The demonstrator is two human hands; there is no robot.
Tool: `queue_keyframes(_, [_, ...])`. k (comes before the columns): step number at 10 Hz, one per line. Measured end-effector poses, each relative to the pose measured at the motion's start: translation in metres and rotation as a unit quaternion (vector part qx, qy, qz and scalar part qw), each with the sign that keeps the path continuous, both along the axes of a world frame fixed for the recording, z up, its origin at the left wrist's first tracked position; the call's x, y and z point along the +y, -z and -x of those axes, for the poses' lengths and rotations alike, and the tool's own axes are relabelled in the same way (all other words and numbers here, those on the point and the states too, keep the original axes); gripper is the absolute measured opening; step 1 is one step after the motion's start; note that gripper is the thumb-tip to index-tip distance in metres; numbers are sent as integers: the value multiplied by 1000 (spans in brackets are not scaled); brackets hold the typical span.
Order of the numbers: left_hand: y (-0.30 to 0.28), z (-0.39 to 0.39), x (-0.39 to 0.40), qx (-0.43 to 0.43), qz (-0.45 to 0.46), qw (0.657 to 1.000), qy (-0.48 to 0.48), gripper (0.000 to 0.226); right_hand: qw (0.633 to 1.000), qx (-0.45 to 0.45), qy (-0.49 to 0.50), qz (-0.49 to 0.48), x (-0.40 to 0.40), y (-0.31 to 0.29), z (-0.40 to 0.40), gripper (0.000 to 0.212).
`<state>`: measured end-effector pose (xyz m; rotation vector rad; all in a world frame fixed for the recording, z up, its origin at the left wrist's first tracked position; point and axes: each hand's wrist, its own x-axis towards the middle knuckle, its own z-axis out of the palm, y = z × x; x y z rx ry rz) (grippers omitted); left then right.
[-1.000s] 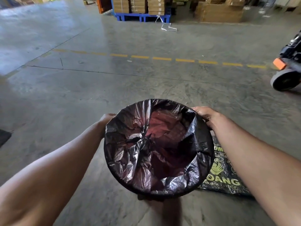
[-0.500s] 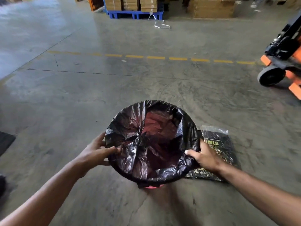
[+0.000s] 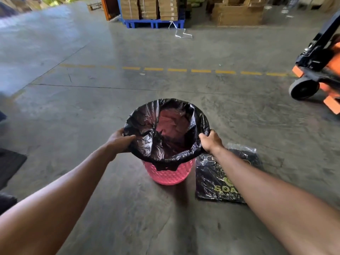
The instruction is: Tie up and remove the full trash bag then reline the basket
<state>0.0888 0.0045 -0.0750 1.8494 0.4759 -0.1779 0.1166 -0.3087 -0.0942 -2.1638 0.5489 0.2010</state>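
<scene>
A pink perforated basket [image 3: 168,174] stands on the concrete floor, lined with a thin black trash bag [image 3: 147,126] folded over its rim. The pink inside shows through the bag's open mouth. My left hand [image 3: 119,141] grips the bag and rim on the left side. On the right side my right hand [image 3: 210,140] holds the bag's folded edge at the rim. A flat pack of black trash bags [image 3: 211,181] with yellow lettering lies on the floor just right of the basket, partly under my right forearm.
An orange and black pallet jack [image 3: 316,74] stands at the right. A blue pallet [image 3: 152,23] stacked with cardboard boxes sits far ahead. A dashed yellow line [image 3: 176,70] crosses the floor. A dark mat [image 3: 9,164] lies at the left edge.
The basket has moved away from the camera and now stands on the floor. Both hands shifted along the rim to its left and right sides.
</scene>
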Motion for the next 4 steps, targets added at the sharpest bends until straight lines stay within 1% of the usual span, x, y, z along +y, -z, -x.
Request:
queue_keyframes(1, [6, 0, -4, 7, 1, 1000, -4, 37, 1000, 0, 5, 12, -5, 10, 1, 46])
queue_keyframes(2, [18, 7, 2, -15, 14, 1000, -6, 31, 1000, -3, -9, 16, -8, 18, 2, 43])
queue_keyframes(3, [22, 15, 7, -26, 34, 999, 14, 27, 999, 6, -21, 28, -10, 12, 1, 49])
queue_keyframes(4, [24, 24, 23, -31, 21, 999, 14, 46, 996, 31, -54, 59, -27, 0, 2, 84])
